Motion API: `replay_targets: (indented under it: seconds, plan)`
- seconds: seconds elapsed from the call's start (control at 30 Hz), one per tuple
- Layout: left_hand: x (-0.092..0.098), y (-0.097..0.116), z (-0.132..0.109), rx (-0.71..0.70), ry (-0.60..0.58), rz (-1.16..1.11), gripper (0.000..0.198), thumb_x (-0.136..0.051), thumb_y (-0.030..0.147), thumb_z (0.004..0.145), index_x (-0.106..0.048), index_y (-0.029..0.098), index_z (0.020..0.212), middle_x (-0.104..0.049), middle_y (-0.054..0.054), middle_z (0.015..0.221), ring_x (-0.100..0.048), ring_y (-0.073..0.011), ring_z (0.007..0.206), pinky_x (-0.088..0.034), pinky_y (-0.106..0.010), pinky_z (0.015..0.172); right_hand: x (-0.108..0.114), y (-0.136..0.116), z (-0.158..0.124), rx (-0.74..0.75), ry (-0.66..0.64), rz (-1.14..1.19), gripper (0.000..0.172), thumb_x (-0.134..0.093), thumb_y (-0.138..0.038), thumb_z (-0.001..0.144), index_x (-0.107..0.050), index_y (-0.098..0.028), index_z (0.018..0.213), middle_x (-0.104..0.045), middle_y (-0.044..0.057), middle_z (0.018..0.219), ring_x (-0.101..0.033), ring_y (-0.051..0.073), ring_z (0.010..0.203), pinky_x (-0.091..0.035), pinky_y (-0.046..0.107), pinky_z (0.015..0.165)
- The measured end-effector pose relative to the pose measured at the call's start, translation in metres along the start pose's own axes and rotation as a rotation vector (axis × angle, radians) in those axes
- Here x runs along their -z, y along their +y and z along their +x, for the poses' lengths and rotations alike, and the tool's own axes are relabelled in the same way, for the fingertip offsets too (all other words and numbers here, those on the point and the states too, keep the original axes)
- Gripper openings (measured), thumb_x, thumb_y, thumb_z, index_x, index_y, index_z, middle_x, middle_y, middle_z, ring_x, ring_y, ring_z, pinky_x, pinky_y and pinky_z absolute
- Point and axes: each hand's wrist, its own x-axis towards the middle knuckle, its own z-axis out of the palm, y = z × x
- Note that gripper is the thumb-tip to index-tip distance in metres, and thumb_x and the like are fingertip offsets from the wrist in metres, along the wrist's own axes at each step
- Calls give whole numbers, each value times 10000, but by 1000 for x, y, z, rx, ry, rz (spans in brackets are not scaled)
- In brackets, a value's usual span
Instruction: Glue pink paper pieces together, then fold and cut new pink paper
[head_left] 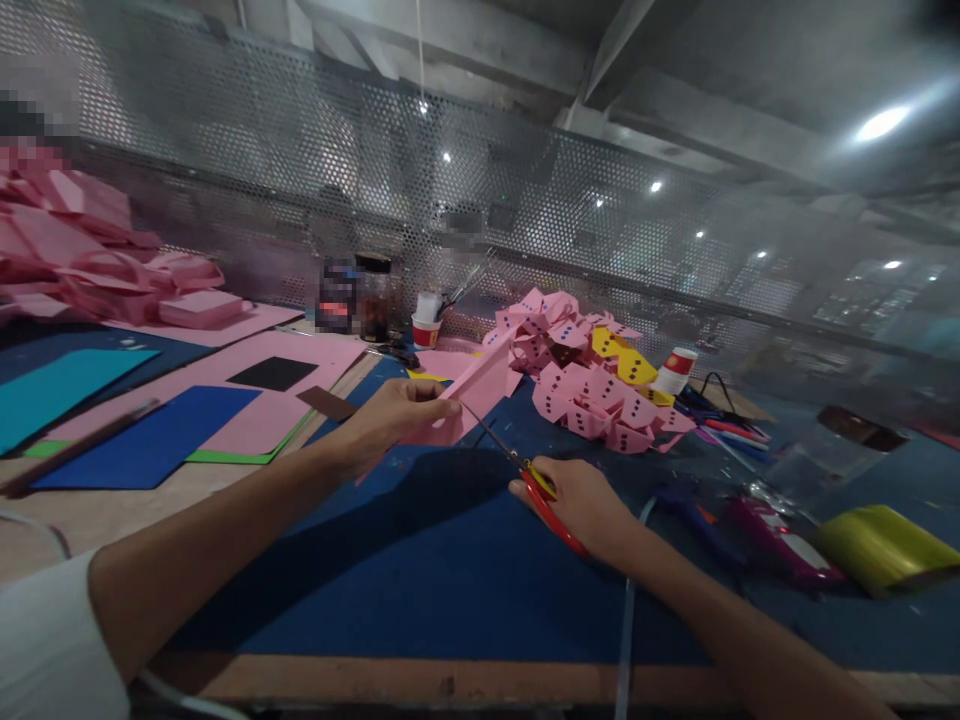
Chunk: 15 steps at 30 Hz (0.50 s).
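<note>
Between the thumb and fingers of my left hand (401,418) is a long pink paper strip (480,388), raised above the blue work mat (420,590). My right hand (581,500) grips scissors (551,515) with red and yellow handles. Their blades point up and left, the tips meeting the strip's edge close to my left fingertips. Whether the blades are cutting into the paper I cannot tell. Just beyond lies a heap of folded pink pieces (592,395) marked with dark dots, with a yellow dotted piece (624,355) among them.
Coloured sheets, including a blue one (150,440), lie at left below a large pink pile (82,250). Paper cups (427,328) and jars stand at the back. At right are a magenta device (784,540), a yellow tape roll (885,548) and a clear jar (832,460).
</note>
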Motion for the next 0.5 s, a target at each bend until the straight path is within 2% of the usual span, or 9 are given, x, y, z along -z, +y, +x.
replay_targets:
  seconds: [0.5]
  plan:
    - [1, -3, 2, -13, 0, -12, 285, -828, 443, 688, -720, 184, 733, -657, 3, 675, -549, -122, 573, -401, -227, 507, 1, -4, 1, 6, -15, -74, 352, -601, -527, 991, -593, -218, 823, -716, 36, 790, -643, 187, 698, -279, 271, 608]
